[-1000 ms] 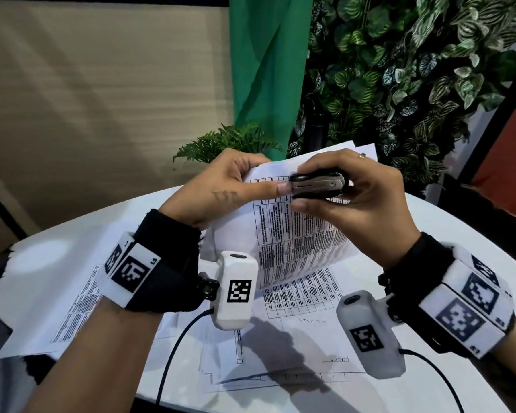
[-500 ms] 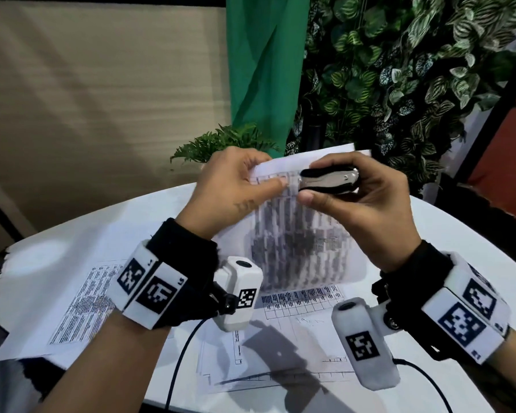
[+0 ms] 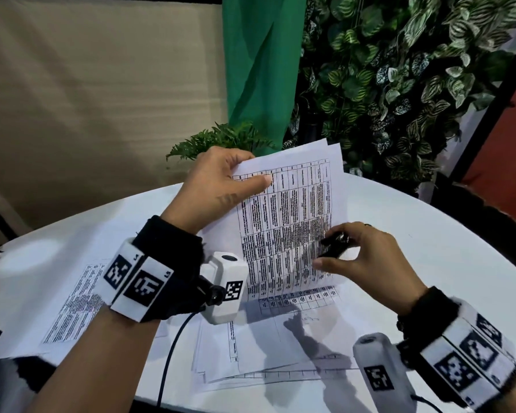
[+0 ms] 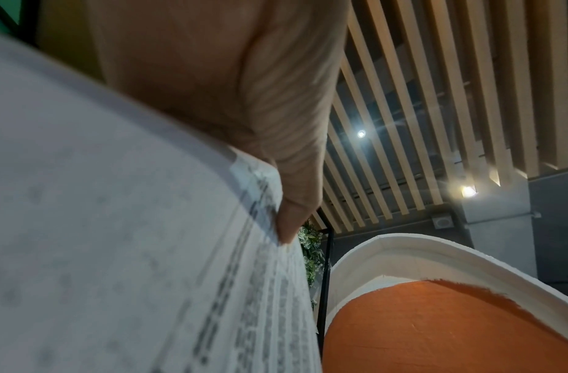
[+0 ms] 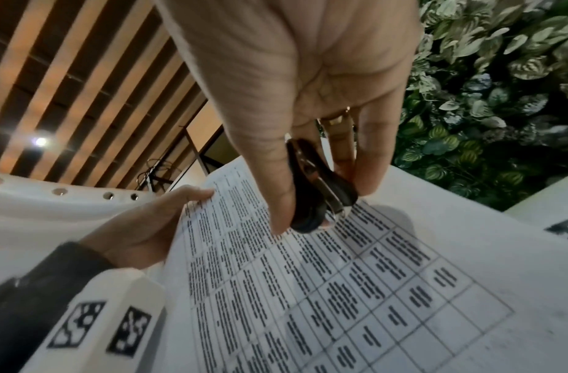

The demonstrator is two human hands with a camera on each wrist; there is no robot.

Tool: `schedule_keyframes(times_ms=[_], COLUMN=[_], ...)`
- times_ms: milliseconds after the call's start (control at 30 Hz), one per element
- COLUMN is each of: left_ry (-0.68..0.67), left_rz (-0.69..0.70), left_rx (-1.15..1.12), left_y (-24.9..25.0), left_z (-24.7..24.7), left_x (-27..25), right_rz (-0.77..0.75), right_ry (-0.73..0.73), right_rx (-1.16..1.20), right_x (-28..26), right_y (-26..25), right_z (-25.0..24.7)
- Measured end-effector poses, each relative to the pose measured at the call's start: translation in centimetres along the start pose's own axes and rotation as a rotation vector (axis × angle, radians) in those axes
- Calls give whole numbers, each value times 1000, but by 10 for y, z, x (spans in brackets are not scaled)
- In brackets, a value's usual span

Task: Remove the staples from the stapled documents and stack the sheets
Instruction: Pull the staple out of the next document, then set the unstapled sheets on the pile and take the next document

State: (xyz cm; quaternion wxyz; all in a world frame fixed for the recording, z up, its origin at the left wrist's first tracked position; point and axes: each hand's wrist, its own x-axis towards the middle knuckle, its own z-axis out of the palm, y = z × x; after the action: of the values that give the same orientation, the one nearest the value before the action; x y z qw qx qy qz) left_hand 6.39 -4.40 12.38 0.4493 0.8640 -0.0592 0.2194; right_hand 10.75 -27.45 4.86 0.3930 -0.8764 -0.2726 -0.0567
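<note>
A second ago my right hand (image 3: 367,257) had the staple remover (image 3: 335,244) up at the top edge of the stapled document (image 3: 292,222), beside my left thumb; now it has dropped to the sheet's lower right, thumb and fingers still pinching the remover, whose metal jaws point down at the paper. My left hand (image 3: 221,186) keeps pinching the top left corner, holding the document raised with its long axis running away from me. Loose sheets (image 3: 259,350) lie below on the round white table (image 3: 429,263), with leafy plants (image 3: 414,70) and a green curtain (image 3: 262,64) behind.
</note>
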Motion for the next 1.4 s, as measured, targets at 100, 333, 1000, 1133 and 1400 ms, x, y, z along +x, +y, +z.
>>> schedule_keyframes(times_ms=[100, 333, 1000, 1133, 1400], left_ry=[-41, -140, 379, 367, 275], left_rz=[-2, 53, -57, -219, -856], left_rx=[-20, -88, -395, -283, 248], left_y=[0, 13, -22, -59, -215], left_z=[-3, -9, -39, -119, -185], left_x=[0, -4, -35, -43, -91], right_rz=[51, 205, -36, 179, 538], right_ry=[31, -263, -96, -126, -434], right_rx=[242, 824, 1007, 886, 726], right_x=[6, 18, 40, 46, 27], right_y=[2, 10, -37, -16, 31], right_z=[-8, -23, -39, -13, 59])
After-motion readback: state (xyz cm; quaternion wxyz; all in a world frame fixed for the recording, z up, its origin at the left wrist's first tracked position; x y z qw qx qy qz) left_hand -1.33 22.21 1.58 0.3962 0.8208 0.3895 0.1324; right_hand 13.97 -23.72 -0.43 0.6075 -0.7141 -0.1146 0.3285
